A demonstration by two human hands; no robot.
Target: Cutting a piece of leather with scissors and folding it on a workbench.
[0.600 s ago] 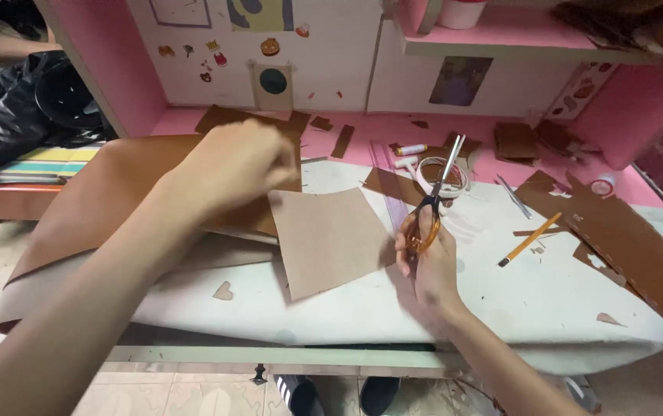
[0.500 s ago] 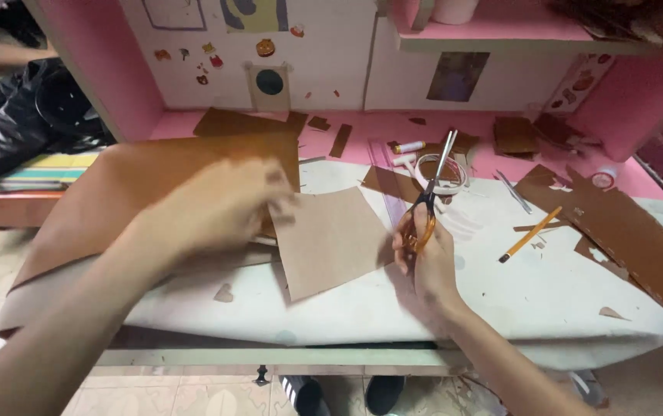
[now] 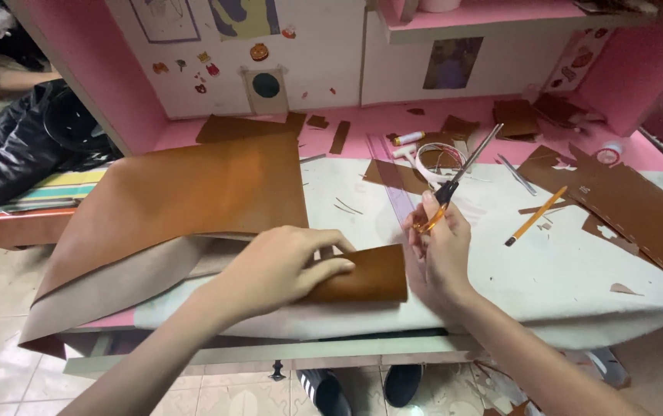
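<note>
Left hand (image 3: 285, 266) is now pressing down the brown leather piece (image 3: 362, 275), flipped since a moment ago to its darker face, near the white pad's (image 3: 501, 270) front edge. Right hand (image 3: 439, 250) is gripping closed scissors (image 3: 454, 181), blades pointing away, not cutting.

The left hand (image 3: 285, 266) comes in from the lower left on a bare forearm, palm down, fingers stretched rightward and pressed flat, thumb tucked beneath them. The right hand (image 3: 439, 250) rises from the lower right, wrist bent, its fingers curled closed in a grip, with index and thumb uppermost near the fingertips.
</note>
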